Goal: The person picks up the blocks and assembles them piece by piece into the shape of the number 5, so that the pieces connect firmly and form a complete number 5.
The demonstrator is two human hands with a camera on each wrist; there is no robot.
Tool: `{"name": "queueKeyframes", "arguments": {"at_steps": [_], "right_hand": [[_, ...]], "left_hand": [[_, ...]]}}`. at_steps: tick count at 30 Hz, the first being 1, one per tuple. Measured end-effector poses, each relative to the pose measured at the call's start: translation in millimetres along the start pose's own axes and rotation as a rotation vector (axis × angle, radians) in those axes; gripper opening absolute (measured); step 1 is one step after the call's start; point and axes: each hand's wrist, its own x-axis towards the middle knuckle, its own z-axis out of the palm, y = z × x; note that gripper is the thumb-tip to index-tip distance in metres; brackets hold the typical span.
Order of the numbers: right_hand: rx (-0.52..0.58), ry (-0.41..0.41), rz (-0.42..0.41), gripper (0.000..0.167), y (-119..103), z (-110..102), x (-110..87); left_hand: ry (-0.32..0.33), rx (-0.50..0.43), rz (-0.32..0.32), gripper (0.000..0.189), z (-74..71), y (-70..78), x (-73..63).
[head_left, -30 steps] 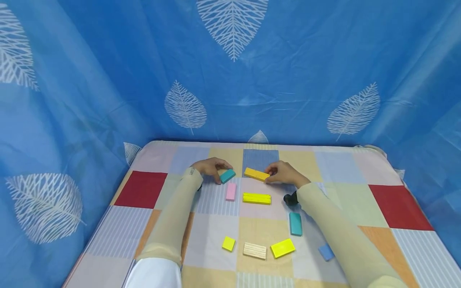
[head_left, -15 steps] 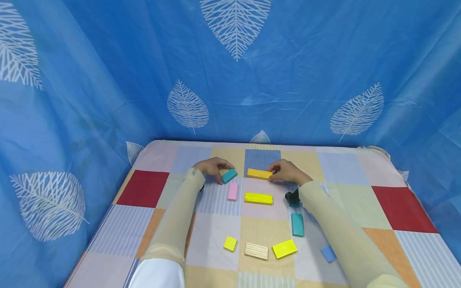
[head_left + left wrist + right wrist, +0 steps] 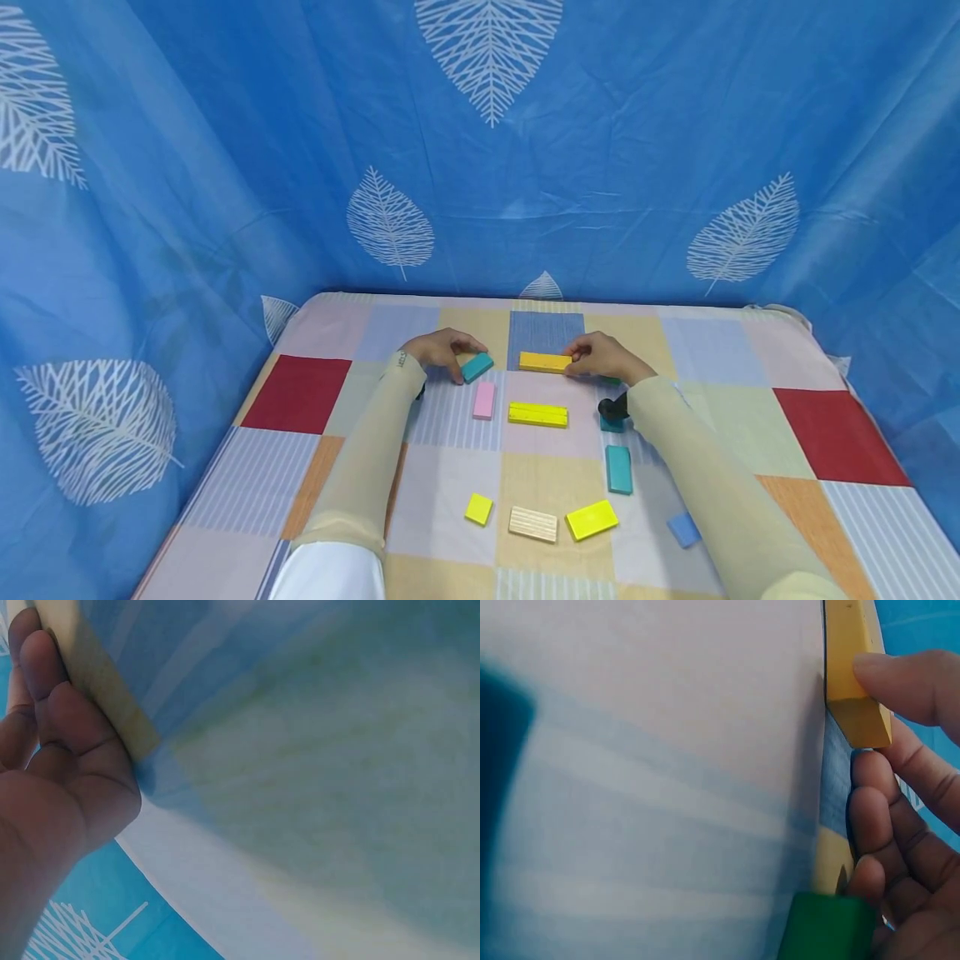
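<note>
My left hand (image 3: 442, 347) holds a teal block (image 3: 477, 367) at the back of the table, left of the middle. In the left wrist view, a tan block edge (image 3: 112, 690) runs along the fingers of that hand. Across from it, my right hand (image 3: 602, 357) pinches the right end of a long orange-yellow block (image 3: 544, 362) between thumb and finger. The right wrist view shows the thumb on this block's side, with the other fingers curled below. A green block (image 3: 829, 926) sits by those lower fingers, mostly hidden under the hand in the head view.
Nearer me lie a pink block (image 3: 484, 401), a long yellow block (image 3: 537, 415), a teal block (image 3: 619, 469), a yellow square (image 3: 478, 509), a ridged wooden block (image 3: 533, 524), a yellow block (image 3: 592, 520) and a blue block (image 3: 684, 529). Another teal block (image 3: 611, 424) is partly behind the right wrist camera.
My right hand has shifted slightly right and turned the orange-yellow block from slanted to nearly level. The green block beneath it now shows. The left hand stays almost still.
</note>
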Motion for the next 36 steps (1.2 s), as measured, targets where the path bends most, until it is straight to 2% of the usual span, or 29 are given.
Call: {"name": "queueKeyframes", "arguments": {"at_steps": [7, 20, 29, 36], "right_hand": [[0.031, -0.02, -0.019, 0.032, 2.6, -3.6, -2.3], [0.039, -0.011, -0.016, 0.031, 2.3, -5.7, -3.8], [0.061, -0.021, -0.035, 0.033, 6.2, -7.2, -3.9], [0.088, -0.028, -0.01, 0.034, 7.1, -8.4, -3.7]], "left_hand": [[-0.01, 0.004, 0.005, 0.073, -1.5, -1.0, -1.3], [0.031, -0.011, -0.004, 0.073, 0.9, 2.2, -2.1], [0.003, 0.023, 0.016, 0.072, -2.2, -0.2, -0.8], [-0.037, 0.049, 0.031, 0.075, -6.2, 0.3, -2.5]]}}
